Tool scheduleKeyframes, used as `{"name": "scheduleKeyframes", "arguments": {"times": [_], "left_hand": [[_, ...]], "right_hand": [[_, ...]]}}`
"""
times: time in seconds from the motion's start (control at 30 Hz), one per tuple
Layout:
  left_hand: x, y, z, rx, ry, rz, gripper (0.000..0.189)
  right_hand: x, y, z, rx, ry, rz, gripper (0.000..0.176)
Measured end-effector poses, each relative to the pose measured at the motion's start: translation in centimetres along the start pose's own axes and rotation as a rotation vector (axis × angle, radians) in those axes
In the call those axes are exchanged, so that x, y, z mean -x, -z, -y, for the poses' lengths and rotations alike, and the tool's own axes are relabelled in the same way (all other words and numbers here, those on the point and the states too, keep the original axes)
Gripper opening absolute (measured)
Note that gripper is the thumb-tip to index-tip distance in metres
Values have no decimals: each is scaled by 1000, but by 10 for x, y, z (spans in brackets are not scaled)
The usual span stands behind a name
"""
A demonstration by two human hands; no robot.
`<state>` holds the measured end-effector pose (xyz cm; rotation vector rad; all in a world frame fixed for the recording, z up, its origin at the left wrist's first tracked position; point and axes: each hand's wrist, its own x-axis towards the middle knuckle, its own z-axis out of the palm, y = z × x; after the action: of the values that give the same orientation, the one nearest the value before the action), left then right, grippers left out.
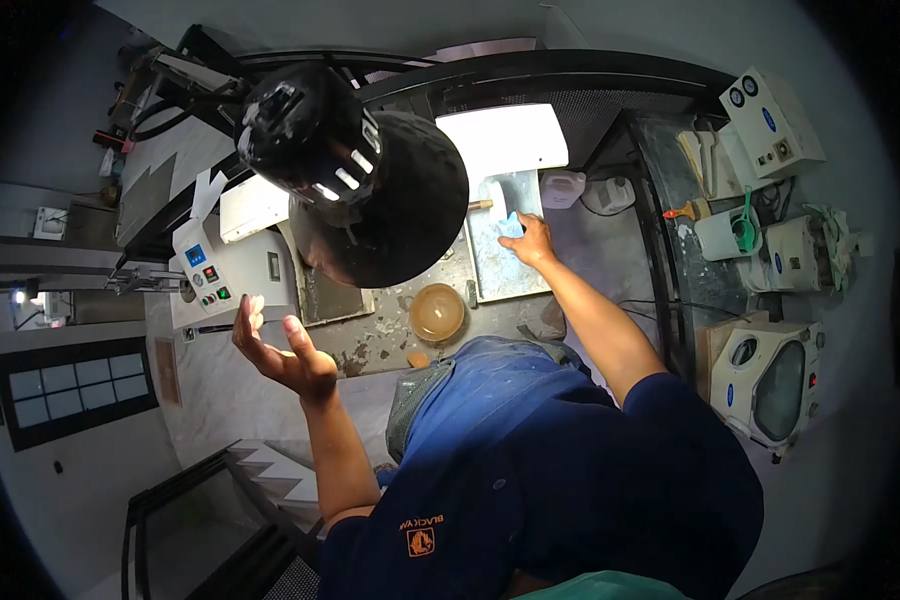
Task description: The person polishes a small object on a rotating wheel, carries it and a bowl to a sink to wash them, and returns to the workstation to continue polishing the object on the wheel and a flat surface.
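My left hand (288, 352) is raised palm up, with its fingers apart and nothing in it. Nearby stands a white machine (232, 272) with a small blue display and buttons. My right hand (530, 242) reaches into a brightly lit white tray (515, 285) below a white hood (505, 135). Between its thumb and fingers is a small light-blue piece (510, 226), whose kind I cannot make out. Left of it, a short brown handle-like end (480, 204) shows by the tray's edge. A round brown bowl (437, 312) of cloudy liquid sits left of the tray.
A large black lamp (380, 200) hangs over the bench and hides part of it. Plastic jugs (562, 188) stand beyond the tray. At the right, a dark shelf carries a brush (686, 211), a green scoop (745, 232) and a white cabinet with a window (770, 385).
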<state>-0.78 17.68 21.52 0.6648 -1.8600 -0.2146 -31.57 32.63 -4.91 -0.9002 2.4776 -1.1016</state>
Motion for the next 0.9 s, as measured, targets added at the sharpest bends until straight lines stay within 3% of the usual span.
{"name": "scheduleKeyframes", "arguments": {"times": [0.17,0.4,0.5,0.57,0.67,0.7,0.9], "left_hand": [[26,6,11,35,194,59,43],[73,17,51,7,341,153,42],[94,25,63,-27,442,261,42],[107,29,71,-28,489,278,41],[127,33,84,-29,547,322,42],[131,33,85,-36,567,354,42],[148,36,97,-24,642,456,45]], "right_hand": [[15,11,39,-294,-198,41,39],[14,-8,19,-591,-321,28,35],[16,4,23,-531,-380,19,39],[9,9,18,-70,-78,-1,47],[0,-1,14,103,68,-9,59],[-1,1,16,165,15,75,64],[2,2,8,205,99,83,64]]}}
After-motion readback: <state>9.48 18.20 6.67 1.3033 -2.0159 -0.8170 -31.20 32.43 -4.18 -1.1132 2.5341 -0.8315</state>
